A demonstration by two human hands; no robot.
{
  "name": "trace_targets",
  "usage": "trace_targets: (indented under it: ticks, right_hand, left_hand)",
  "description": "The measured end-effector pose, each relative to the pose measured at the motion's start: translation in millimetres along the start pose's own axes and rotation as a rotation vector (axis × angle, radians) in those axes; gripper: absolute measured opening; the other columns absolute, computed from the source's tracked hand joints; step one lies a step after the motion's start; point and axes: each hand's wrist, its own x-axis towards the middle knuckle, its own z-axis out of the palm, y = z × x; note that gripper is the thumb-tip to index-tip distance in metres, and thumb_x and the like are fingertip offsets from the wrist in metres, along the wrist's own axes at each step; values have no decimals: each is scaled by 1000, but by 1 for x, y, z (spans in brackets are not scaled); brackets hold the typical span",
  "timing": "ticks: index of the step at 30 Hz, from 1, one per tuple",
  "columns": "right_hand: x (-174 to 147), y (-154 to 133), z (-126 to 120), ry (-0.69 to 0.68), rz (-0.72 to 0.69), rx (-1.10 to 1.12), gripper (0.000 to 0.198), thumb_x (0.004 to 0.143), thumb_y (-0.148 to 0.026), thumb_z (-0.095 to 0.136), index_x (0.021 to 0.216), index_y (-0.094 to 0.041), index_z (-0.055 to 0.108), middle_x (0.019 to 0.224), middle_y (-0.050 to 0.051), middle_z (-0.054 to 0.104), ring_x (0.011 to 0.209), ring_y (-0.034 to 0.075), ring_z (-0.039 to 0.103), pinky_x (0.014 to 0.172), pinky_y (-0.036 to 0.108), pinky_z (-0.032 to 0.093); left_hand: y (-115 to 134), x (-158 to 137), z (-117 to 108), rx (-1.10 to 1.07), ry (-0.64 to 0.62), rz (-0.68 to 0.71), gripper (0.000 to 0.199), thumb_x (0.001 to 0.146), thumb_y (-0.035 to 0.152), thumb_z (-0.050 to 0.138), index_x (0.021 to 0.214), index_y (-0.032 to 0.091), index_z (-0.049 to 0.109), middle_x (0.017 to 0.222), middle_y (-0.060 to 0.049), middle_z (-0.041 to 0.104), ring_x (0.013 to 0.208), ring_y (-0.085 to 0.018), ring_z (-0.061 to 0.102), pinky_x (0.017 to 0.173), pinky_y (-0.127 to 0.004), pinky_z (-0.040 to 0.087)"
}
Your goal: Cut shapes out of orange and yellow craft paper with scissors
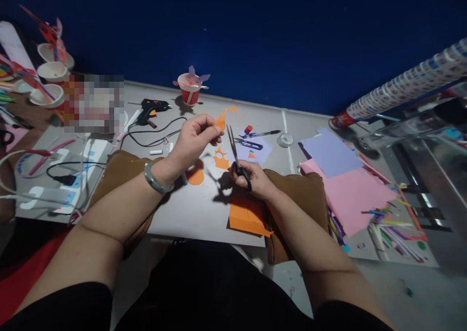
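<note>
Above the pale surface (166,219), the right hand (257,179) has its fingers wrapped around the handles of the scissors (235,152), blades pointing away, while the left hand (195,139) pinches the orange paper strip (222,120) between thumb and fingers, its curved end free beyond the fingertips, nearer the red cup (190,96).

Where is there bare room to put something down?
The white tabletop between the orange disc, orange sheet and its near edge is bare. Crowded: around the central purple paper, pen and cutter, and around the power strip and black plug.
</note>
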Motion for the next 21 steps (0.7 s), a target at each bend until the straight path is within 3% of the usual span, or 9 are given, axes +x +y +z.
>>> trace_targets:
  ticks: [4, 11, 21]
  right_hand:
    - [0, 1, 0, -22, -11, -20, 63, 62, -77, 76, 65, -18, 52, 61, -3, 50, 57, 10, 39, 56, 26, 33]
    - [0, 5, -2, -19, -35, -31, 63, 63, -78, 74, 68, -18, 52, 64, -2, 52, 59, 10, 40, 57, 26, 30]
    - [-1, 2, -2, -24, -36, -50, 62, 64, -76, 74, 66, -18, 52, 62, -3, 50, 57, 9, 39, 55, 25, 31]
  left_hand:
    - [0, -3, 3, 62, -108, -42, 12, 75, 18, 68, 66, 16, 60, 62, 0, 64, 59, -9, 59, 58, -20, 49]
    - [0, -4, 6, 89, -190, -115, 11, 72, 11, 66, 64, 14, 61, 60, 1, 62, 57, -8, 57, 57, -19, 47]
    - [1, -5, 6, 90, -217, -130, 11, 72, 11, 63, 64, 15, 58, 64, 0, 66, 59, -8, 59, 60, -20, 48]
